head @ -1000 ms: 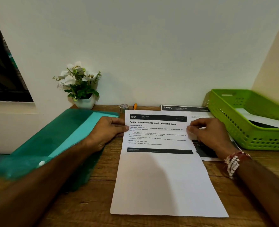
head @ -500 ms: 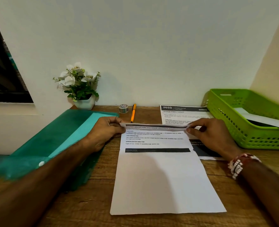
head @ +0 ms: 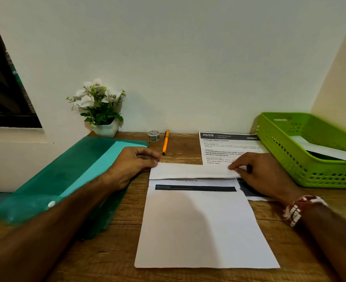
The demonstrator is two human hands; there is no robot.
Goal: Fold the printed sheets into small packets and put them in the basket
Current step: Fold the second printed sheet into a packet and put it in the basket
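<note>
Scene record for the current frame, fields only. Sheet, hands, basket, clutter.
sheet: on table, far end folded over toward the person, blank back showing
left hand: pinches the fold's left end
right hand: pinches the fold's right end
basket: green, to the right, paper inside
second sheet: printed side up, partly under the right hand
clutter: folder at left; pen, tape roll, flower pot near wall

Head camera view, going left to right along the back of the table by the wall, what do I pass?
In order: flower pot → tape roll → orange pen → printed sheet headed 2659 → green basket.
</note>
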